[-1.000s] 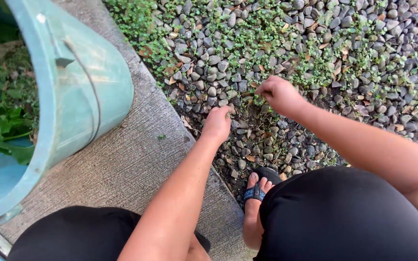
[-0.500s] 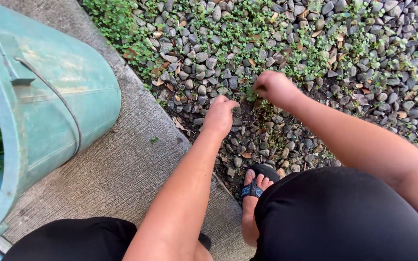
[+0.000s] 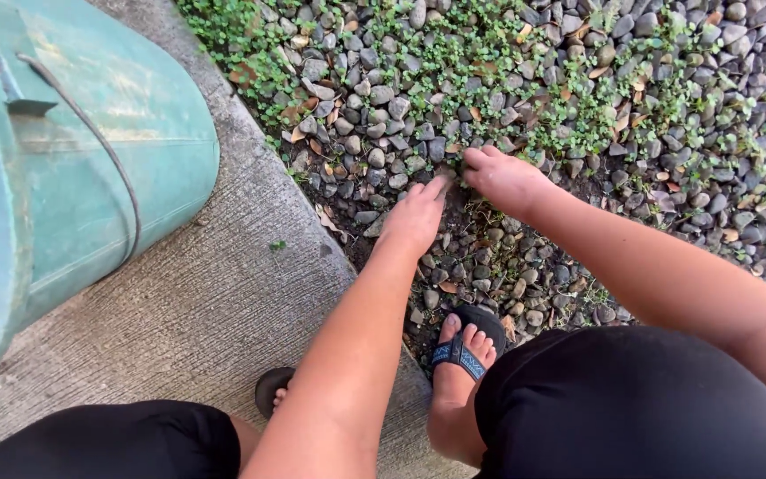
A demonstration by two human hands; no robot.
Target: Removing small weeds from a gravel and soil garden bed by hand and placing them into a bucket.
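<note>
- The left hand (image 3: 416, 215) is stretched forward and down onto the bed of small grey gravel stones (image 3: 507, 266), palm down. Its fingers are extended, spread loosely and open, and the fingertips rest on the dark bare soil among the stones; it grips nothing that can be seen.
- The right hand (image 3: 500, 177) sits just beside it, slightly further out, with the fingers curled under into a pinch at the ground. It looks closed on something small, but what it grips is hidden beneath the knuckles, so I cannot tell.
- The low mat of small-leaved green weeds (image 3: 489, 66) spreads among the stones directly ahead of both hands, away from the body. Its nearest sprigs touch the right hand's knuckles, so the right hand is the nearer one. The weed patch runs across the view from left to right.
- Between the hands and the sandalled foot (image 3: 463, 355) lies a patch of stones and brown dry leaves with almost no green.
- To the left, well apart from the hands, a large teal plastic bucket with a wire handle (image 3: 90, 160) stands on the grey concrete strip (image 3: 214, 310) that borders the gravel.
</note>
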